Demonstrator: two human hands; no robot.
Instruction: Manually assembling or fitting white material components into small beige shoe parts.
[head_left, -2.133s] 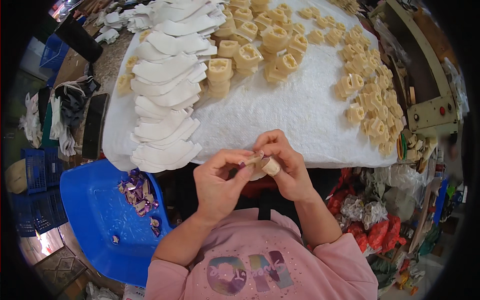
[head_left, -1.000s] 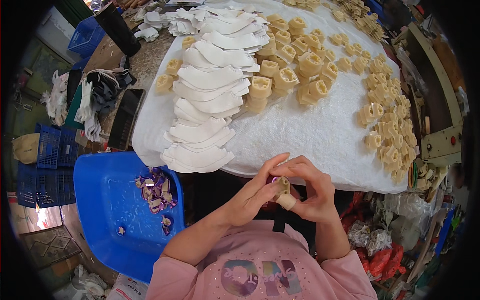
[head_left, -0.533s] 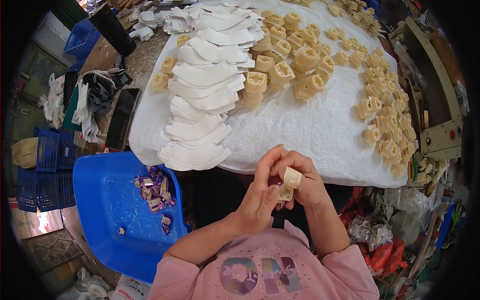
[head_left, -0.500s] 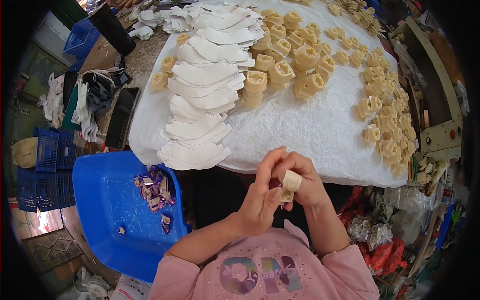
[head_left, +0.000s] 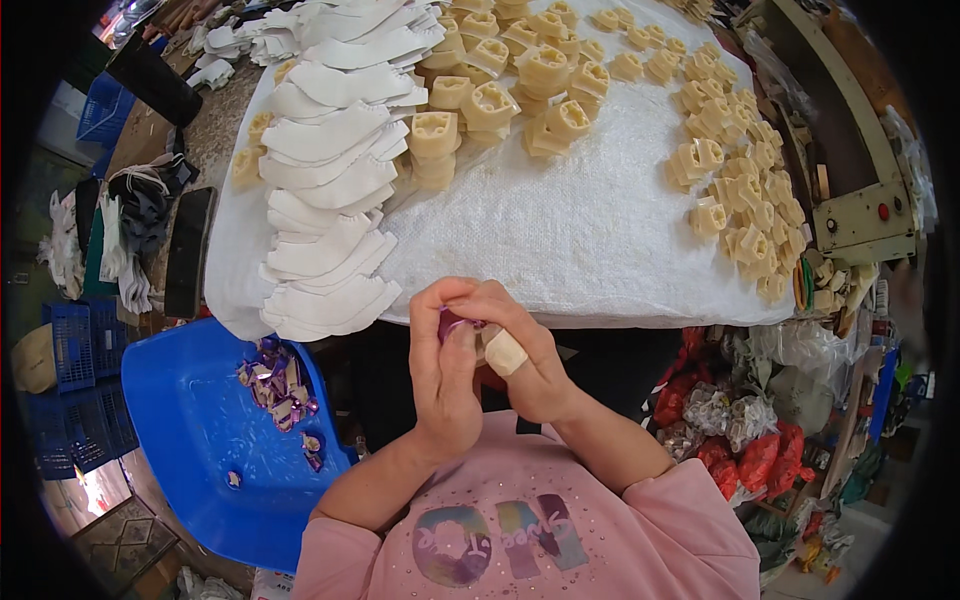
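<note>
My two hands meet in front of my chest, near the table's front edge. My left hand (head_left: pixel 445 380) is closed with its thumb up against a shiny purple covering (head_left: pixel 454 322) on a small cream block that looks like a shoe heel (head_left: pixel 505 352). My right hand (head_left: pixel 535 375) wraps the same shoe heel from the other side. The fingers hide much of the heel, so how far the purple reaches cannot be seen. Below left, a blue plastic tub (head_left: pixel 185 420) holds several purple-covered pieces (head_left: pixel 275 385) in a heap, with a couple lying apart.
The table has a white woven cover (head_left: pixel 560 260). On it lie overlapping curved white sheets (head_left: pixel 330 180), cream heels (head_left: pixel 545 75) in the middle and a pile (head_left: pixel 745 200) at right. A phone (head_left: pixel 188 250) lies left; a machine frame (head_left: pixel 865 220) and red bags (head_left: pixel 755 465) are right.
My hands, still on the heel, have turned it, so the purple covering now shows by my left fingers. The whole view has shifted, with the table and tub appearing further left.
</note>
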